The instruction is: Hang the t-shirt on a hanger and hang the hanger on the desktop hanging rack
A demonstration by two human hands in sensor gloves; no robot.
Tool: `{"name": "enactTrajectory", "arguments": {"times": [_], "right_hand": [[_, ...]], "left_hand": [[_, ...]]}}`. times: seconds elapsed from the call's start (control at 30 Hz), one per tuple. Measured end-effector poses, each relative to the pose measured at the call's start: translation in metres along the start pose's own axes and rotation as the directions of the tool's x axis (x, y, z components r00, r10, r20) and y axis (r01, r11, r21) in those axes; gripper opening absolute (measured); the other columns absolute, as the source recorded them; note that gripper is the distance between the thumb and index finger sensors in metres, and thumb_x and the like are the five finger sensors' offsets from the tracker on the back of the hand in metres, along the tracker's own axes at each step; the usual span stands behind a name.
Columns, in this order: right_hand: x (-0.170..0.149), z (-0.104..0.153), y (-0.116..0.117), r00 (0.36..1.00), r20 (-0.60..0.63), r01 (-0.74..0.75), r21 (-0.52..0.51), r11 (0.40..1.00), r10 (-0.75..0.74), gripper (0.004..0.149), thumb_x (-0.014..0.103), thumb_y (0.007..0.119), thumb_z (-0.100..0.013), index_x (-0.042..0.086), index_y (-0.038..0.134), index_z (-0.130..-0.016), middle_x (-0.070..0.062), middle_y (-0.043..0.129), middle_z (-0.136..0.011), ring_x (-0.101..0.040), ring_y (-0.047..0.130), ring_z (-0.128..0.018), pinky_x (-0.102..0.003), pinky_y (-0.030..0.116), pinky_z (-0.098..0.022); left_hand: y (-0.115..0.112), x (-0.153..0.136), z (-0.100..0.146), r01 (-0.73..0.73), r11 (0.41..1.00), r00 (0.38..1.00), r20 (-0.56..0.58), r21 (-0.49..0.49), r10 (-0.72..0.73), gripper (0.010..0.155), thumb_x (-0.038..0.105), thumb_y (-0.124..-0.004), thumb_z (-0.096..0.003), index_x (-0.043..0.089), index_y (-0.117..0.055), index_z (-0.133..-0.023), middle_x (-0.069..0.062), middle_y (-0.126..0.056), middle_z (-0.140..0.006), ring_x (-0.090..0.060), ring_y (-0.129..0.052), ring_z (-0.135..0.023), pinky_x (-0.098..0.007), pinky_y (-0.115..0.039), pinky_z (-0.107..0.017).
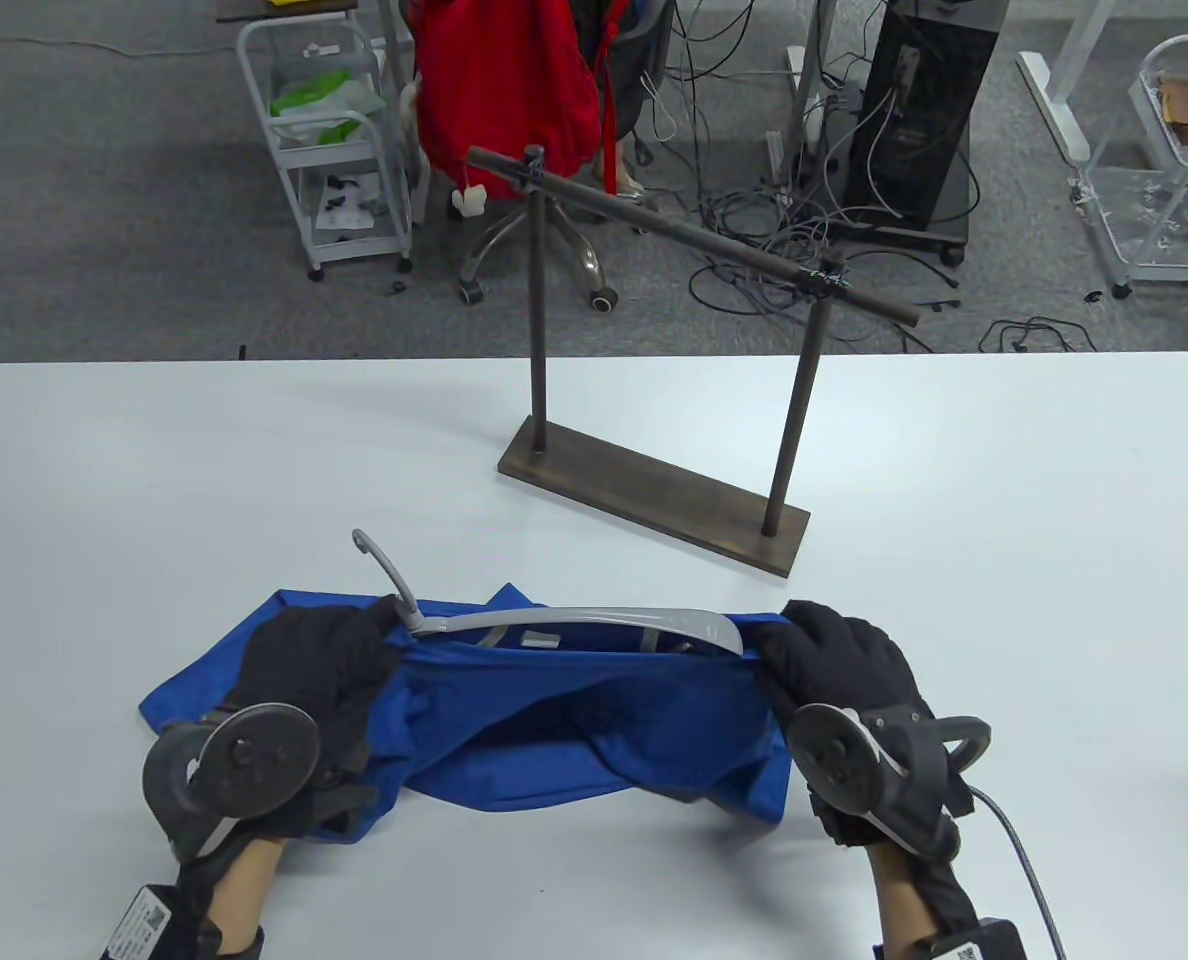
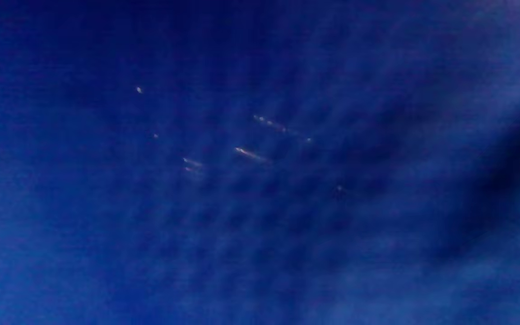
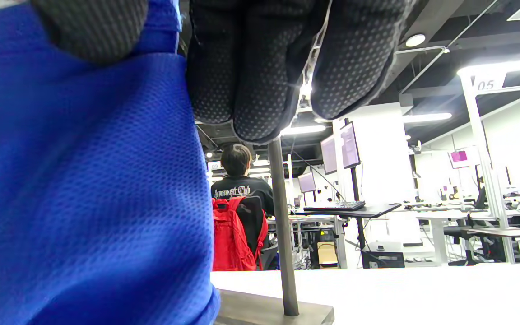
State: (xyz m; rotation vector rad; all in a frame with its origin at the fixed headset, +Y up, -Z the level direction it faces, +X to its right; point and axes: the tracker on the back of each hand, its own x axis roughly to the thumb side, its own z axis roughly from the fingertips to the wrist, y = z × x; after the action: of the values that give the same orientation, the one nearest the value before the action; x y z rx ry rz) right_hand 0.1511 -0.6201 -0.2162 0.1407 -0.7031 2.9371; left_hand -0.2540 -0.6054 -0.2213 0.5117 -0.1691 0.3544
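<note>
Nearest the camera, two black-gloved hands reach in over a white desk, each with a round tracker strapped to its back. The left hand lies on the left part of a crumpled blue t-shirt, its fingers curled around the fabric right where the hanger's hook meets its body; the grip is closed on cloth, though whether it also clasps the hanger beneath cannot be told. The left wrist view is filled by blurred blue mesh. The right hand holds the shirt's right edge, with the thumb pressed on the blue fabric and the dotted fingertips curled down beside it, a closed grip on the shirt. A grey plastic hanger lies across the shirt's upper edge between the hands, its right end tucked under the fabric by the right hand, its hook sticking up and away to the left. Behind it on the desk stands the desktop hanging rack: a dark flat base, two upright posts and a bare crossbar set at a slant. Beyond the desk are a grey carpet, a white wire cart, a chair draped with a red jacket, tangled cables and a black computer tower
</note>
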Motion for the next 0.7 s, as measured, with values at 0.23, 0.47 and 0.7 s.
{"name": "enactTrajectory", "arguments": {"times": [0.23, 0.47, 0.7], "right_hand": [[0.009, 0.005, 0.005, 0.998, 0.045, -0.043, -0.017, 0.999, 0.044, 0.040, 0.048, 0.071, -0.047, 0.043, 0.073, -0.087, 0.009, 0.081, -0.099, -0.019, 0.089, -0.090, -0.051, 0.075, -0.072], [0.034, 0.015, 0.009, 0.985, 0.175, 0.010, -0.073, 0.997, 0.003, 0.046, 0.046, 0.073, -0.046, 0.042, 0.070, -0.092, 0.009, 0.080, -0.101, -0.018, 0.087, -0.095, -0.052, 0.073, -0.075], [0.039, 0.016, 0.007, 0.924, 0.200, 0.313, 0.092, 0.945, -0.325, 0.046, 0.046, 0.080, -0.043, 0.048, 0.075, -0.089, 0.003, 0.064, -0.114, -0.026, 0.071, -0.107, -0.058, 0.064, -0.079]], "left_hand": [[-0.006, 0.004, 0.002, 0.066, 0.998, 0.998, 0.021, 0.000, -0.066, 0.052, 0.056, -0.068, -0.0424, 0.057, -0.070, -0.094, 0.019, -0.089, -0.081, -0.011, -0.089, -0.067, -0.045, -0.071, -0.077], [-0.015, 0.012, 0.006, 0.063, 0.997, 0.996, 0.058, -0.044, -0.061, 0.052, 0.055, -0.069, -0.0427, 0.057, -0.071, -0.094, 0.019, -0.088, -0.082, -0.011, -0.088, -0.070, -0.046, -0.069, -0.078], [-0.019, 0.014, 0.007, 0.086, 0.995, 0.994, 0.066, -0.060, -0.082, 0.052, 0.055, -0.068, -0.0428, 0.057, -0.070, -0.094, 0.019, -0.087, -0.082, -0.011, -0.088, -0.070, -0.046, -0.069, -0.078]]}}
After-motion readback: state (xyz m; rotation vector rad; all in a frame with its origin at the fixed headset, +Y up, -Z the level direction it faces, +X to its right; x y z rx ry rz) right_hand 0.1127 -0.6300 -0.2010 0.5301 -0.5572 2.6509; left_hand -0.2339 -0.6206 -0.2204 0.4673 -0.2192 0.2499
